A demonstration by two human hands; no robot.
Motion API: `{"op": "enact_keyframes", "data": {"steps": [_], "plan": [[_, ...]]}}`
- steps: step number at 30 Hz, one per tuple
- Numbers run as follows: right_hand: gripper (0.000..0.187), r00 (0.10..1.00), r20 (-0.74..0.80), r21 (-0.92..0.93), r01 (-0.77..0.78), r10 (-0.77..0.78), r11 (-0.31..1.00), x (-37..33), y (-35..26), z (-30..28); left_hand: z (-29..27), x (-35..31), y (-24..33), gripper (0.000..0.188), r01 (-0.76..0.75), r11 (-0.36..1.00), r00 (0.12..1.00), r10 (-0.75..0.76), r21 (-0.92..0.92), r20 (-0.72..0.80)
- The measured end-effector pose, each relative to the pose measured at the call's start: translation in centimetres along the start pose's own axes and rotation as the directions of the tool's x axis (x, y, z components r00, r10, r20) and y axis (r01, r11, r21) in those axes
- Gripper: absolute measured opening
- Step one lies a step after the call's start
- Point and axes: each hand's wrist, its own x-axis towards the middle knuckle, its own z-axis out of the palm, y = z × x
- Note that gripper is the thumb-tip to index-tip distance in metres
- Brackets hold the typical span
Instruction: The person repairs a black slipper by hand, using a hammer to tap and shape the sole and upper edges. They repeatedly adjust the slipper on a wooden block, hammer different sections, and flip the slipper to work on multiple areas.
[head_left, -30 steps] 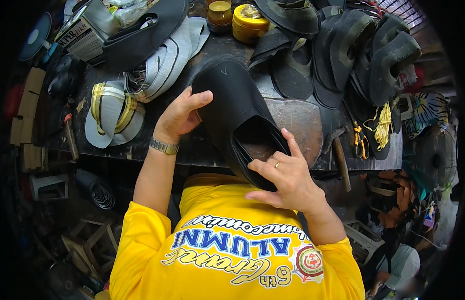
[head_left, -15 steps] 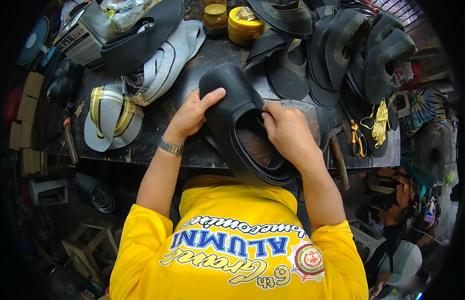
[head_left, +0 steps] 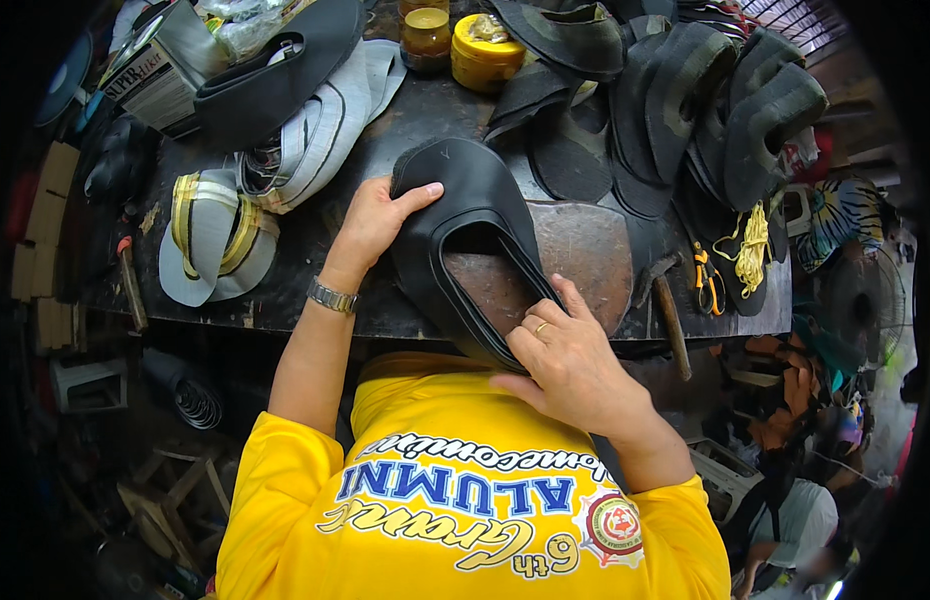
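A black leather shoe upper (head_left: 455, 180) is held over the near edge of the workbench. It has a smooth, rounded toe pointing away from me and an oval opening, and its edges look layered around the heel. My left hand (head_left: 385, 215) grips it by the left side of the toe, thumb on top and fingers hidden underneath. At the near right side of the opening, my right hand (head_left: 575, 355) has curled fingers over the edge, with its thumb lower down, apart from them and slightly blurred. Through the opening shows a worn brown board (head_left: 585, 260).
Behind lie several dark uppers (head_left: 675, 110), a yellow tub (head_left: 485, 55) and a brown jar (head_left: 425, 40). Grey and yellow-trimmed pieces (head_left: 217, 240) lie left, near a hammer (head_left: 132, 285). To the right are another hammer (head_left: 672, 320), orange-handled snips (head_left: 707, 280) and yellow cord (head_left: 753, 250).
My right hand has slid from the right edge of the opening down toward the heel, its pinch loosened. The upper has turned slightly and its toe shows flatter. My left hand keeps its hold.
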Motion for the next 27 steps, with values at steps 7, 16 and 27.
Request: {"op": "enact_keyframes", "data": {"steps": [7,16,27], "plan": [[0.041,0.987,-0.151,-0.028,-0.053,0.048,0.998,-0.2,-0.3,1.9,0.3,-1.0,0.0,0.06,-0.282,0.795,0.911,0.398,0.537,-0.11],[0.037,0.987,-0.11,0.083,-0.113,0.121,0.99,-3.1,0.3,-0.3,1.4,-2.9,-0.6,0.037,-0.301,0.949,0.951,0.292,-0.096,-0.099],[0.032,0.121,-0.962,0.041,-0.825,0.246,0.563,-23.2,12.9,-11.7,2.4,-3.7,-0.4,0.025,-0.413,0.905,0.911,0.412,0.099,0.033]]}}
